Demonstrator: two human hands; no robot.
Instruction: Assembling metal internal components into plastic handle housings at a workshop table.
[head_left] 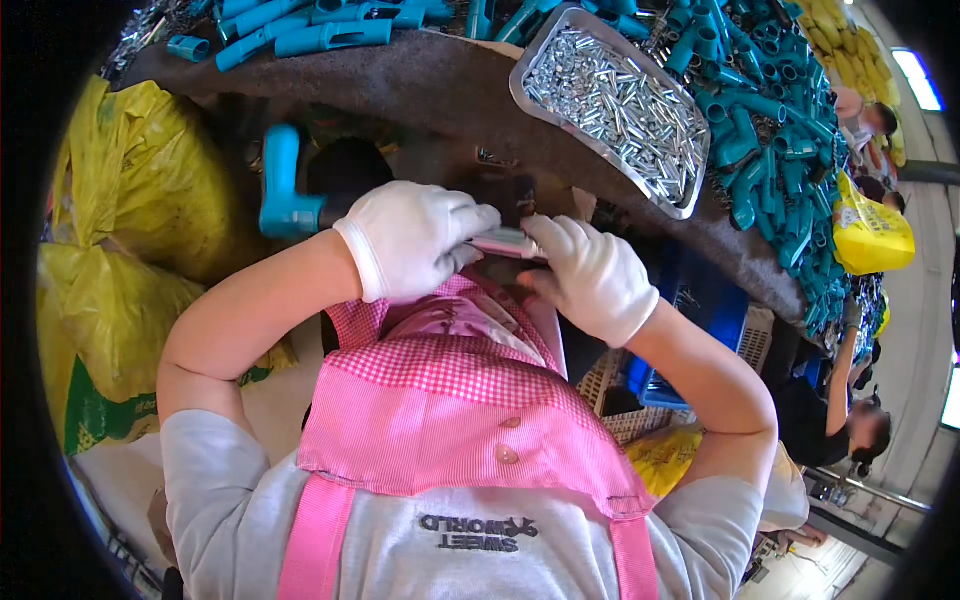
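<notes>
Both my hands wear white gloves and meet in front of my chest, at the table's near edge. The fingers of my left hand (415, 240) close on one end of a short silver metal cylinder (508, 242). At its other end, my right hand (590, 275) pinches it between thumb and fingers. My fingers hide part of the cylinder, so its exact kind does not show. Left of my left wrist is a teal pistol-shaped piece (285, 190) with a dark front end, apart from the fingers.
A metal tray (610, 110) full of small silver pins stands on the dark table (420, 90). Teal tubular parts (760, 130) are heaped around it. Yellow sacks (140, 190) stand at left. A blue crate (700, 310) is beyond my right forearm. Other people (850, 420) are at far right.
</notes>
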